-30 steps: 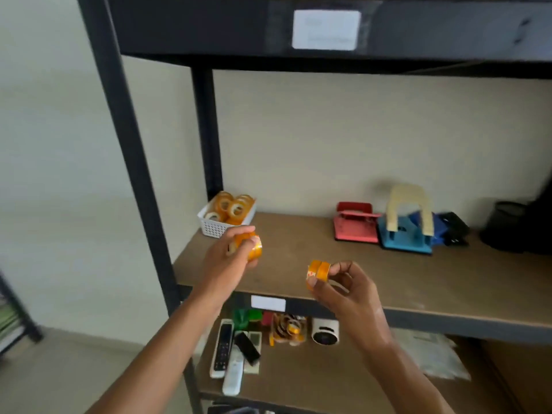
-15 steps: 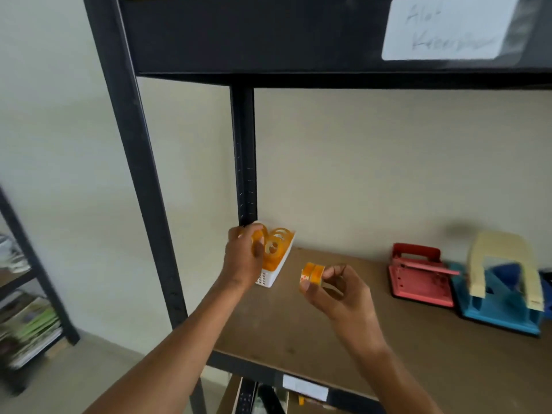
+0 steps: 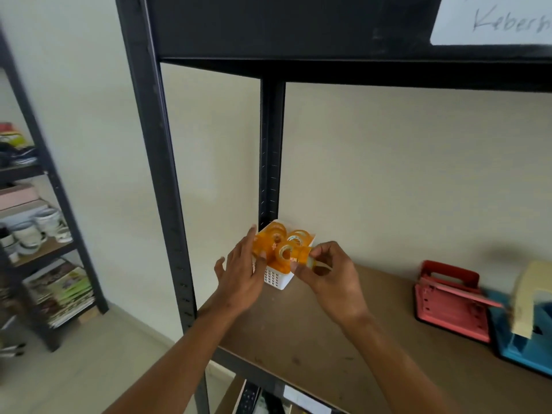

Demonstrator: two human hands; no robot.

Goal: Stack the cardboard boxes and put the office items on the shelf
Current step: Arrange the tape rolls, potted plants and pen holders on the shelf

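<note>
**Tape rolls at the basket, back left corner of the shelf**

The black metal rack (image 3: 155,174) fills most of what I see, with its brown shelf board (image 3: 313,339) running off to my right and a white handwritten label (image 3: 493,19) on the beam above. A second rack (image 3: 38,234) stands further left, holding mugs and stacked papers. On my shelf board, well to the right, sit a red hole punch (image 3: 448,303) and, just beside it, a blue and cream one (image 3: 528,324).

In the back left corner of the board, against the rear post, stands the small white basket (image 3: 276,277), heaped with orange tape rolls (image 3: 276,239).

My left hand (image 3: 242,276) is at the basket's left side, fingers straight and spread, the fingertips resting against the orange rolls on top; it grips nothing. My right hand (image 3: 331,273) is just right of the basket, thumb and fingers curled and pinching two small tape rolls (image 3: 294,253) side by side, held over the basket's front rim and touching the heap.
</note>
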